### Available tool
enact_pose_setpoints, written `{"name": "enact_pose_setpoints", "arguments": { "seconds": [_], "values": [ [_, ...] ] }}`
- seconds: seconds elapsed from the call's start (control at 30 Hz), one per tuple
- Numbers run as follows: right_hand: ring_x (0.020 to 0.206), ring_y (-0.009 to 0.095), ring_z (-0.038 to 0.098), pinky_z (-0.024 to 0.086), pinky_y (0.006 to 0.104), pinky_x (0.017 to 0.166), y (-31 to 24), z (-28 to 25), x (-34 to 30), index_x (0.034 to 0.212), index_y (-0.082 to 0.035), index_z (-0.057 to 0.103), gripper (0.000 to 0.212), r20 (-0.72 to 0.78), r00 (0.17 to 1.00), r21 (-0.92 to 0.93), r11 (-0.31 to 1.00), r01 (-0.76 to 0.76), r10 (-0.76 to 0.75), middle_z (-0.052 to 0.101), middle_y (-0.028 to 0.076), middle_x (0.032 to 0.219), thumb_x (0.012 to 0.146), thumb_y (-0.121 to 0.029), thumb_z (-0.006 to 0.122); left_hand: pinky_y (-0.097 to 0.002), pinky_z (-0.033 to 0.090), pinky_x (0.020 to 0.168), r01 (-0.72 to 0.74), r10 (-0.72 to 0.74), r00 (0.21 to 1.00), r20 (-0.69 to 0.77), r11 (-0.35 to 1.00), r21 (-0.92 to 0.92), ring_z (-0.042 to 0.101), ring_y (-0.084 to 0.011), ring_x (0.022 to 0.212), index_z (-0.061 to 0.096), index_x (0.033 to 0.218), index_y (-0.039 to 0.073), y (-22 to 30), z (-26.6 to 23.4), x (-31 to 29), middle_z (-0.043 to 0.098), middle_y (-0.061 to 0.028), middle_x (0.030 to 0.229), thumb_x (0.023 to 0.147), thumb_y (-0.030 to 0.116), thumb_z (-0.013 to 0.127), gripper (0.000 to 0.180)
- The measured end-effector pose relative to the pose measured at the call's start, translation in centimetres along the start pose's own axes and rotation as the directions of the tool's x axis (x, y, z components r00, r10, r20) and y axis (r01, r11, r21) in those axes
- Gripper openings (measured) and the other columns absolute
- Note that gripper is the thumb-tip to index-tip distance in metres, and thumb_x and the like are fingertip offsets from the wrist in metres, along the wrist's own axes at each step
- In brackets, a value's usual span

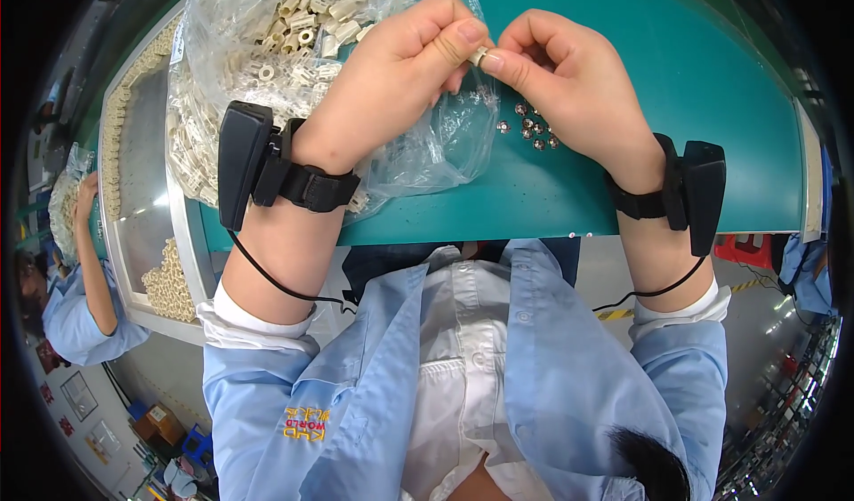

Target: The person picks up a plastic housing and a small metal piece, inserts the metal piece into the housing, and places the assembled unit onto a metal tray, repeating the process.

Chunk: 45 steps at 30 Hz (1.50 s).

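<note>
Between my two hands is a small cream plastic part, pinched from both sides above the green table. My left hand grips it between thumb and forefinger. My right hand has its thumb and fingertips closed against the part's other end; whether a second small piece is in them is hidden. Several small shiny metal cup-shaped pieces lie on the table below my right hand. Beneath and left of my left hand spreads a clear plastic bag with many cream plastic parts in it.
A metal-edged tray with rows and a heap of small cream pieces stands to the left. Beyond it, another person in a blue shirt reaches toward a clear bag. The green table stretches right. A red stool stands past its near edge.
</note>
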State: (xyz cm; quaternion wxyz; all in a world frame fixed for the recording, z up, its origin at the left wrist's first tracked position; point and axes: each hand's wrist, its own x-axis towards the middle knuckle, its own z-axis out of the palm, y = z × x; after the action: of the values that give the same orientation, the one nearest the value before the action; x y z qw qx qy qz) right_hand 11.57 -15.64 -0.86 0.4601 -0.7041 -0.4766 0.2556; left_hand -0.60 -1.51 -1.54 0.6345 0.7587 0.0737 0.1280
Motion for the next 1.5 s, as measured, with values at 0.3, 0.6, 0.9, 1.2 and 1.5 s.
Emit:
{"name": "enact_pose_setpoints", "arguments": {
  "seconds": [0.3, 0.6, 0.9, 1.2, 1.5],
  "values": [
    [0.055, 0.005, 0.044, 0.036, 0.0200, 0.048, -0.4, 0.7, -0.4, 0.077, -0.002, 0.057, 0.016, -0.117, 0.979, -0.144, 0.978, 0.148, -0.166, 0.052, -0.002, 0.064, 0.082, -0.013, 0.067, -0.0174, 0.029, 0.048, 0.098, -0.099, 0.995, 0.004, 0.987, 0.124, 0.036, -0.0014, 0.053, 0.054, 0.085, 0.008, 0.3, 0.1, -0.2, 0.039, 0.0067, 0.060, 0.097, 0.033, 0.044, 0.030],
    [0.060, 0.022, 0.051, 0.041, 0.0311, 0.054, -1.2, 0.5, -0.1, 0.074, -0.002, 0.054, 0.014, -0.024, 0.837, -0.531, 0.717, 0.452, -0.546, 0.051, 0.008, 0.068, 0.074, -0.004, 0.068, -0.0246, 0.036, 0.051, 0.178, -0.183, 0.983, 0.006, 0.962, 0.210, 0.041, -0.0073, 0.056, 0.054, 0.078, 0.004, 0.3, 0.0, 0.1, 0.046, 0.0019, 0.059, 0.093, 0.039, 0.048, 0.039],
    [0.064, 0.012, 0.049, 0.041, 0.0256, 0.058, -0.8, 0.8, -0.2, 0.082, -0.002, 0.056, 0.010, -0.130, 0.907, -0.224, 0.903, 0.366, -0.400, 0.053, 0.002, 0.071, 0.082, -0.008, 0.065, -0.0177, 0.028, 0.047, 0.191, -0.191, 0.981, 0.039, 0.982, -0.001, 0.035, -0.0030, 0.052, 0.054, 0.087, 0.008, 1.2, -0.1, -0.3, 0.041, 0.0059, 0.061, 0.097, 0.034, 0.044, 0.030],
    [0.067, 0.005, 0.046, 0.038, 0.0182, 0.060, 0.0, -0.4, -0.1, 0.087, -0.002, 0.058, 0.015, -0.242, 0.904, 0.032, 0.928, 0.370, -0.352, 0.053, -0.002, 0.075, 0.089, -0.016, 0.060, -0.0241, 0.040, 0.063, 0.117, 0.037, 0.970, 0.241, 0.795, -0.595, 0.047, -0.0122, 0.066, 0.049, 0.097, 0.007, 1.5, -0.5, -0.7, 0.051, -0.0048, 0.075, 0.097, 0.031, 0.041, 0.025],
    [0.069, 0.003, 0.044, 0.036, 0.0175, 0.060, 1.9, -0.6, 2.1, 0.085, -0.002, 0.058, 0.015, -0.238, 0.957, 0.111, 0.974, 0.198, -0.167, 0.050, -0.006, 0.073, 0.090, -0.016, 0.059, -0.0267, 0.043, 0.075, -0.094, 0.130, 0.991, 0.015, 0.782, -0.616, 0.054, -0.0149, 0.080, 0.050, 0.102, 0.008, 0.9, -1.4, -0.4, 0.057, -0.0077, 0.092, 0.092, 0.020, 0.054, 0.016]
  ]
}}
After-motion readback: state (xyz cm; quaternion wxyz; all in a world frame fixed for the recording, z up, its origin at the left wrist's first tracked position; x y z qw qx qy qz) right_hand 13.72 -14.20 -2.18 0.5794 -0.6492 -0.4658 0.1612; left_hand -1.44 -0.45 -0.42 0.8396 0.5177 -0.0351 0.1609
